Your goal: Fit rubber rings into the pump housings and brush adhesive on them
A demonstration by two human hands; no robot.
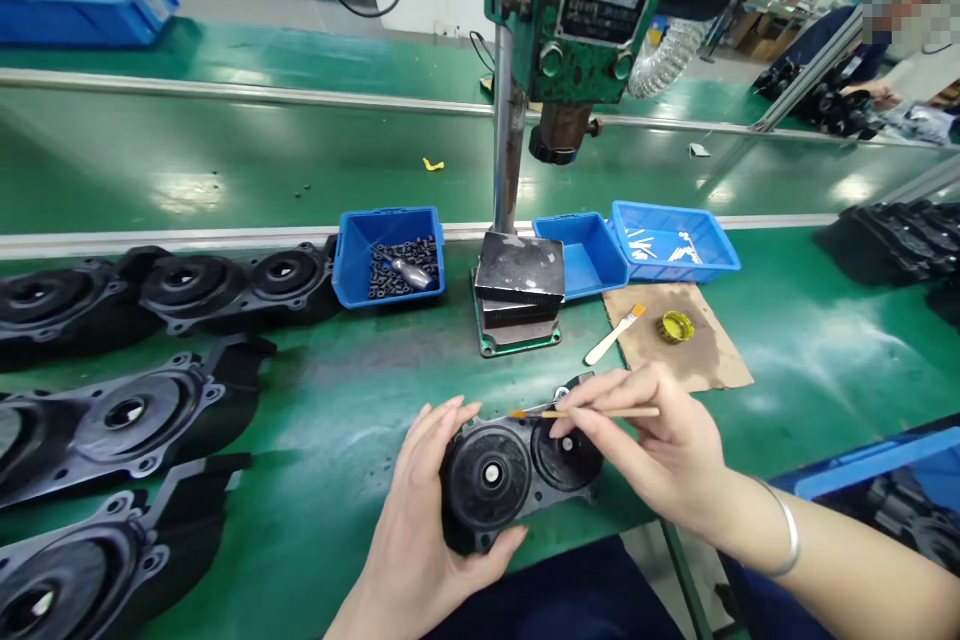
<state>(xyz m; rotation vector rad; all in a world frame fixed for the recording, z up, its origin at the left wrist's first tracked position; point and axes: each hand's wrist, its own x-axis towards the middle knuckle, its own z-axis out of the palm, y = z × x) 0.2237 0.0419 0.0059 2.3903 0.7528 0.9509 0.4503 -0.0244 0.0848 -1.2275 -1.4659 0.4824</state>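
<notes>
A black housing [487, 480] with two round wheels lies on the green bench in front of me, a pale pin at the centre of each wheel. My left hand [427, 500] wraps round its left end, thumb at the lower edge and fingers at the upper. Between thumb and fingers, my right hand [645, 430] pinches a thin paintbrush [622, 412]. Its orange tip hovers over or touches the housing's upper edge between the wheels; I cannot tell which. Past the right hand, a yellow cap [675, 326] with yellowish contents sits on stained cardboard [712, 360], beside a wider brush [615, 335].
A green press [585, 10] stands over a block [521, 270] behind the housing. Blue bins hold small black parts [405, 255] and white pins [660, 245]; another blue bin [581, 255] stands between. Larger black housings [142, 410] line the left. A person [840, 70] works at far right.
</notes>
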